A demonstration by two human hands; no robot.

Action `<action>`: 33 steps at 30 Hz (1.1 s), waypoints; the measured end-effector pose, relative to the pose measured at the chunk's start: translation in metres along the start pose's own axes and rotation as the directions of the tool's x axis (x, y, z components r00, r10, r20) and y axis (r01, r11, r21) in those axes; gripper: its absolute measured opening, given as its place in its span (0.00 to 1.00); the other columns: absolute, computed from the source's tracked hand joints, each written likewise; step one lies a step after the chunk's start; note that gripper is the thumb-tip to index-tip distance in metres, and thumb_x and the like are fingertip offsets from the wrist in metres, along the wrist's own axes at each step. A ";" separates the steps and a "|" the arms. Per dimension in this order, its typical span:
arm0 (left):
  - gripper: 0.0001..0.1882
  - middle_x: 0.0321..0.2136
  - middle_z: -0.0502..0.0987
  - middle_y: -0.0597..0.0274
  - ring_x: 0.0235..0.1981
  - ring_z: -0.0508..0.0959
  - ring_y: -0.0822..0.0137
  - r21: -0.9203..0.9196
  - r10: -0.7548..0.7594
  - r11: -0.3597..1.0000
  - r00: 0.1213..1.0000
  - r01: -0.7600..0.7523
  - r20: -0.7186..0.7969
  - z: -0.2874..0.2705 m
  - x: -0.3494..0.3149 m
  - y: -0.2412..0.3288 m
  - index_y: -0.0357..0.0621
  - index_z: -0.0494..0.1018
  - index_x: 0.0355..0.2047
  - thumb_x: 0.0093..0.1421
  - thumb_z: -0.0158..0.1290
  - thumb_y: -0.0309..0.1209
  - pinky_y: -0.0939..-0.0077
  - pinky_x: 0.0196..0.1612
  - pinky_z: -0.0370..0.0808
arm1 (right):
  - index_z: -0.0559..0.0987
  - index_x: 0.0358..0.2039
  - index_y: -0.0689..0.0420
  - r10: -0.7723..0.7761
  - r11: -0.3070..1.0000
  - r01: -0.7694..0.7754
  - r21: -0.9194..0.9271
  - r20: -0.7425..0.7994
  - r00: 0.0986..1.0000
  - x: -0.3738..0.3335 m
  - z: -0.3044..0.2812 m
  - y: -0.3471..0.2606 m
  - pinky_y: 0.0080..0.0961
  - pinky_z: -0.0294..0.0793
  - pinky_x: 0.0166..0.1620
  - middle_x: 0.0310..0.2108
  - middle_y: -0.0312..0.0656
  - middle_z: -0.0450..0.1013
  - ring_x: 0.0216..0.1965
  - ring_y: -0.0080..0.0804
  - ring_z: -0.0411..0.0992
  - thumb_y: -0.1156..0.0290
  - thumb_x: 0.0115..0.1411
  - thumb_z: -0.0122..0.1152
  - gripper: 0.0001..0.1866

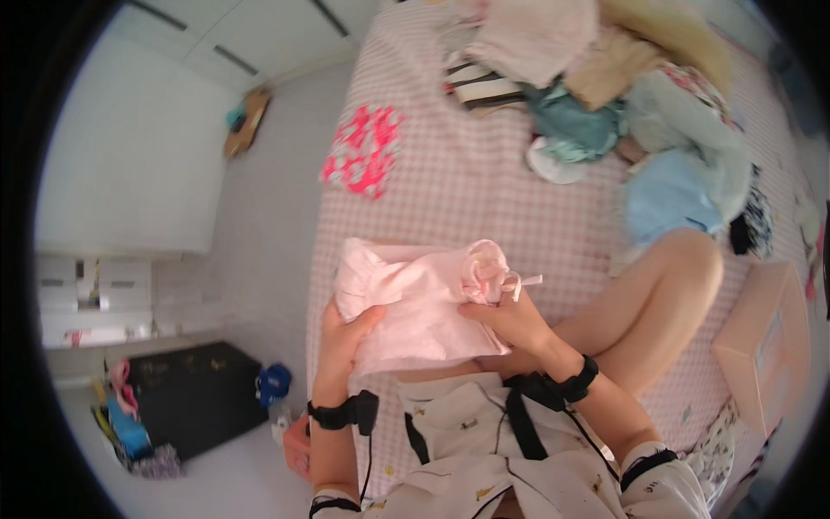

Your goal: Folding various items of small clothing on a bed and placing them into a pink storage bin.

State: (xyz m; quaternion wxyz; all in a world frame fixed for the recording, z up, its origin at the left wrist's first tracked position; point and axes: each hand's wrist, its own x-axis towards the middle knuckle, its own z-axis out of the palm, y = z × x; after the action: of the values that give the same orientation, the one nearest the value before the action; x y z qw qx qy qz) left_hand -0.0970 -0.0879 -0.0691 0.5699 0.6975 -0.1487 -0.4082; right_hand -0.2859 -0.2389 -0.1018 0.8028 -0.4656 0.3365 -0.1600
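A pale pink garment (419, 298) with a ruffled edge and thin ties lies partly folded on the pink checked bed (450, 190) in front of me. My left hand (341, 342) grips its lower left corner, thumb on top. My right hand (510, 320) presses on its right side, just below the ruffle and ties. Both wrists wear black straps.
A red and white patterned folded cloth (365, 149) lies further up the bed. A heap of mixed clothes (605, 78) fills the far right. My bare knee (683, 268) is bent at the right, beside a cardboard box (765, 342). A black case (194, 394) sits on the floor left.
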 end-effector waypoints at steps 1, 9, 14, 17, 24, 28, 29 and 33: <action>0.25 0.41 0.75 0.59 0.39 0.76 0.70 -0.007 0.005 1.000 0.999 -0.005 0.049 0.010 0.006 0.003 0.34 0.66 0.50 0.52 0.59 0.25 0.77 0.42 0.74 | 0.69 0.45 0.63 -0.026 1.000 0.026 -0.010 -0.039 0.999 -0.006 -0.008 -0.017 0.20 0.70 0.44 0.39 0.37 0.71 0.40 0.23 0.69 0.74 0.48 0.67 0.24; 0.18 0.35 0.77 0.56 0.32 0.77 0.69 0.307 0.174 0.922 0.961 -0.235 0.214 0.065 0.075 -0.002 0.40 0.62 0.50 0.61 0.49 0.29 0.79 0.35 0.72 | 0.75 0.41 0.62 -0.584 0.785 0.511 -0.350 -0.694 0.421 -0.123 -0.201 -0.118 0.26 0.76 0.40 0.37 0.42 0.74 0.35 0.28 0.74 0.75 0.54 0.61 0.13; 0.16 0.36 0.76 0.58 0.40 0.74 0.63 0.720 0.444 0.571 0.886 -0.395 0.134 0.063 0.082 -0.006 0.42 0.66 0.47 0.58 0.49 0.24 0.68 0.47 0.68 | 0.65 0.54 0.63 -0.332 0.761 0.640 -0.107 -0.912 0.242 -0.270 -0.265 -0.096 0.27 0.71 0.50 0.46 0.46 0.69 0.47 0.34 0.70 0.73 0.58 0.55 0.23; 0.15 0.36 0.76 0.57 0.40 0.73 0.61 0.794 0.488 0.461 0.861 -0.396 0.146 0.050 0.096 -0.020 0.41 0.68 0.46 0.56 0.49 0.23 0.67 0.49 0.66 | 0.60 0.58 0.61 -0.286 0.832 0.510 -0.217 -0.956 0.060 -0.331 -0.281 -0.002 0.28 0.69 0.51 0.51 0.45 0.66 0.51 0.34 0.66 0.72 0.58 0.55 0.28; 0.14 0.37 0.75 0.56 0.43 0.71 0.57 0.862 0.455 0.352 0.871 -0.366 0.184 0.039 0.078 -0.028 0.39 0.69 0.43 0.55 0.50 0.22 0.64 0.51 0.64 | 0.62 0.54 0.65 -0.115 0.607 -0.716 -0.346 -0.929 0.351 -0.295 -0.266 0.033 0.28 0.72 0.45 0.51 0.51 0.67 0.50 0.36 0.68 0.73 0.54 0.61 0.28; 0.15 0.40 0.74 0.54 0.45 0.70 0.55 0.850 0.498 0.321 0.838 -0.417 0.223 0.030 0.068 -0.036 0.39 0.69 0.43 0.53 0.51 0.22 0.64 0.51 0.64 | 0.64 0.53 0.66 -0.362 0.914 0.062 -0.402 -0.735 0.574 -0.160 -0.293 -0.019 0.27 0.72 0.46 0.49 0.50 0.68 0.50 0.35 0.69 0.67 0.56 0.62 0.28; 0.16 0.41 0.73 0.54 0.45 0.70 0.54 0.849 0.508 0.313 0.831 -0.426 0.229 0.027 0.062 -0.036 0.39 0.69 0.43 0.53 0.51 0.21 0.64 0.51 0.64 | 0.65 0.52 0.64 -0.266 0.960 0.090 -0.266 -0.752 0.604 -0.123 -0.292 -0.039 0.27 0.72 0.45 0.48 0.49 0.69 0.50 0.34 0.69 0.66 0.55 0.63 0.27; 0.17 0.42 0.72 0.52 0.47 0.69 0.53 0.787 0.495 0.432 0.846 -0.440 0.201 0.034 0.040 -0.033 0.40 0.69 0.44 0.53 0.51 0.21 0.65 0.53 0.64 | 0.69 0.46 0.59 0.016 0.961 0.168 0.220 -0.649 0.760 -0.050 -0.368 -0.081 0.31 0.73 0.42 0.41 0.43 0.72 0.42 0.34 0.71 0.67 0.55 0.61 0.20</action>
State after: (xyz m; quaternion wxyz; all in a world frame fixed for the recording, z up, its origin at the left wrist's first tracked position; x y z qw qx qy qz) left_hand -0.1059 -0.1279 -0.1158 0.2813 0.8207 -0.4873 -0.0990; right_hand -0.5709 -0.4871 -0.1381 0.6854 -0.2840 0.5480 -0.3863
